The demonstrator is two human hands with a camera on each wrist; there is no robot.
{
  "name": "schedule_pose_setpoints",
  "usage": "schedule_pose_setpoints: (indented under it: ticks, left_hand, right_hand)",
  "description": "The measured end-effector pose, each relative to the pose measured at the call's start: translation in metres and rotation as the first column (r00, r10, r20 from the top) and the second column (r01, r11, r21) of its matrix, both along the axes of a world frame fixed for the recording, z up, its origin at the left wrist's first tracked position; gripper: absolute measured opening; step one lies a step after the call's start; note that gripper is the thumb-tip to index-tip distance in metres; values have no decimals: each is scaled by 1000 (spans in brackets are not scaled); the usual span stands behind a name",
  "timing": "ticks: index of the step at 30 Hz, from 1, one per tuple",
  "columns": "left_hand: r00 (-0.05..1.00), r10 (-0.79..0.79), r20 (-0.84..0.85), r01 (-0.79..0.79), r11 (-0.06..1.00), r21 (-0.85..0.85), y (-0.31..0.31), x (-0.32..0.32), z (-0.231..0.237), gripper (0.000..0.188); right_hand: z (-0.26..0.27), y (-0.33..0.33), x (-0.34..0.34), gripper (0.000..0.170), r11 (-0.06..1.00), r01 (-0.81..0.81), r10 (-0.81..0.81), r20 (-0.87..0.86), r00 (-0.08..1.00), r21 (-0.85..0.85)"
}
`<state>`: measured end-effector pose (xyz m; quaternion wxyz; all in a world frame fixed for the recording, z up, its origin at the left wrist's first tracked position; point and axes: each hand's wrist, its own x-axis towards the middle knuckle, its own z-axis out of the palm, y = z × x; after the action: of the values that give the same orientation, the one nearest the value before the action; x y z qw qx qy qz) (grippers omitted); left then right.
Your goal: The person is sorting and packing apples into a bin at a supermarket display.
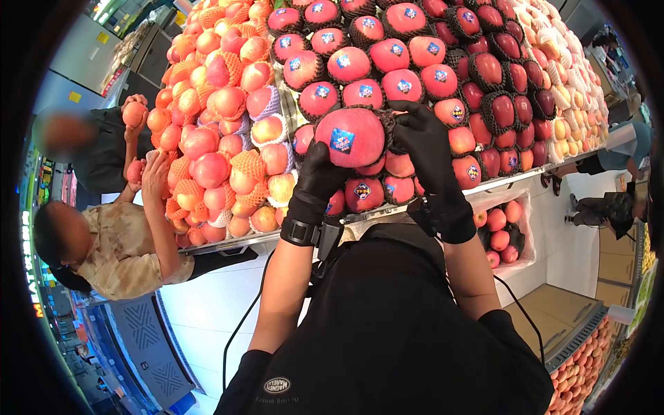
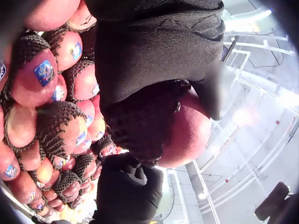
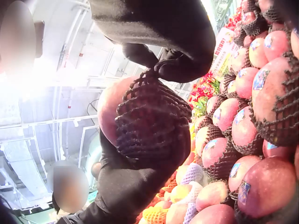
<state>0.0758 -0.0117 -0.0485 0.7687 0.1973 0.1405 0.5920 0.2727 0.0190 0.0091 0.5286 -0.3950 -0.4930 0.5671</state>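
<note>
A large red apple [image 1: 358, 142] with a blue sticker is held up over the display in my gloved left hand [image 1: 319, 178], thumb on its near side. A black foam net [image 3: 149, 114] covers one end of the apple and leaves the other end bare. On the right, my gloved right hand [image 1: 430, 149] pinches the edge of the net between thumb and finger, as the right wrist view shows. Behind the fruit, most of the left fingers are hidden in the head view. Below both hands lie rows of stickered apples [image 1: 364, 194] in black nets.
Peach-toned fruit in orange nets [image 1: 228, 104] fills the left of the stand; darker apples [image 1: 501, 111] lie right. Two people stand at the left side, one in a patterned shirt [image 1: 128, 249]. A white-lined box of apples [image 1: 503, 232] sits low at the right.
</note>
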Motion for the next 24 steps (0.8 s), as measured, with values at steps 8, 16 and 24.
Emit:
schedule_pose_setpoints:
  ticks: [8,16,24]
  left_hand:
    - [929,194,-314,-120,964,239,8,-2,13,84]
    - [795,339,-503,-202,930,308,10,4,17,82]
    - [786,342,-516,-205,930,304,9,5,21,74]
  right_hand:
    - [-15,6,-2,29,982,-139,128,-93,987,-124]
    - [-3,-2,-8,18,992,78,-93,164,982,94]
    - [-4,-14,-12,18,966,161,-198,174,965,204]
